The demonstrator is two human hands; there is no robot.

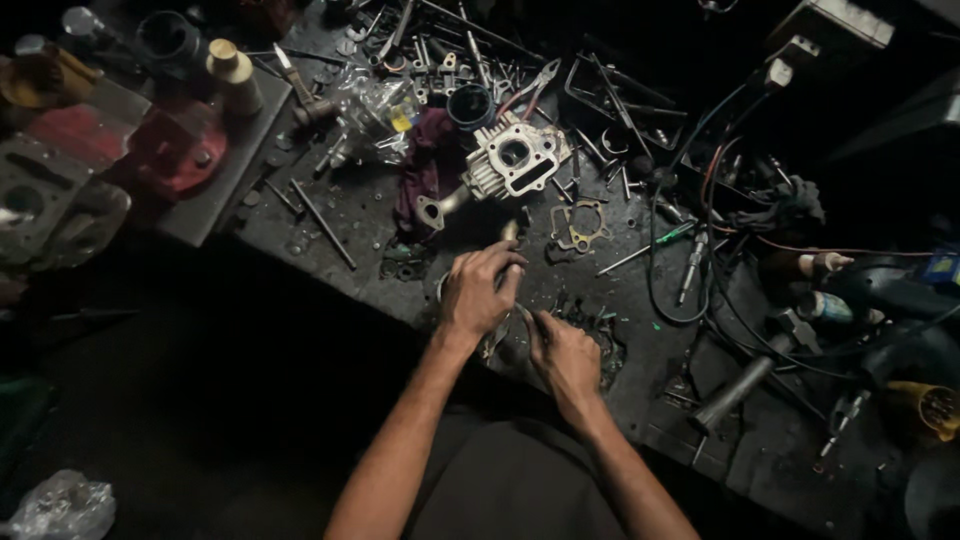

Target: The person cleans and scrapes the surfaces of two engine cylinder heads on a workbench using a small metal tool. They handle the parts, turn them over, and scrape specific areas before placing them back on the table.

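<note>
— What do we have in our hands here?

— Our left hand [480, 290] is curled over a small metal part [497, 338] at the near edge of the worktop [330, 215], its fingers [505, 262] bent together around it. The part is mostly hidden under the palm, so we cannot tell its exact shape.

— And the other one?

— Our right hand [562, 352] sits just beside the left, touching the same part from the near side. Its fingers are pinched on a thin dark tool [537, 322] — too small and dim for us to tell what kind.

— What lies around us?

— Just beyond our left hand there is a flat gasket [579, 226], and further back a pale finned engine block [515, 158] with a round bore, resting against a dark red rag [425, 165]. A crumpled clear plastic bag [375, 115] lies to the left of the rag. Loose rods, bolts and washers are strewn over the far half of the worktop.

— And to the right?

— A tangle of black and red wires [715, 200], a spark plug [692, 268] near them, and a grey metal tube [735, 392] at the near right. A yellow-nosed power tool [925, 405] sits at the far right edge — well apart from our hands.
</note>
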